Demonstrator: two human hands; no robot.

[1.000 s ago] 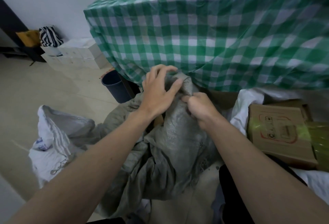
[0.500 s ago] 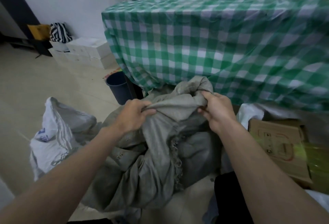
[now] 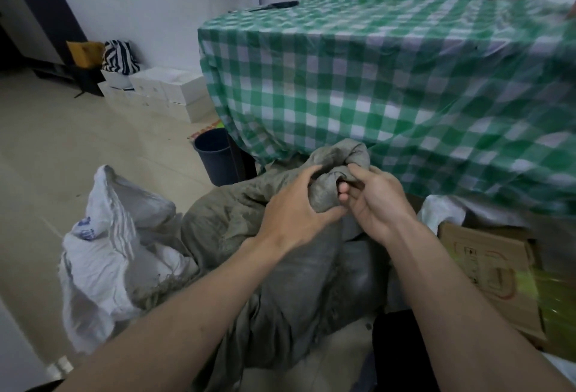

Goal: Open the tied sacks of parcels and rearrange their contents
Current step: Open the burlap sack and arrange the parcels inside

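Left hand (image 3: 294, 204) grips the grey sack (image 3: 280, 267) neck; right hand (image 3: 371, 201) pinches its knot, at 3 o'clock of the left.

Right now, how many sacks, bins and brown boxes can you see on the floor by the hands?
Sacks: 2, the grey-green woven sack that the left hand and right hand grip at its bunched neck, and the white woven sack.
Bins: 1, the dark blue round plastic bin.
Brown boxes: 1, the brown cardboard box.
Total: 4.
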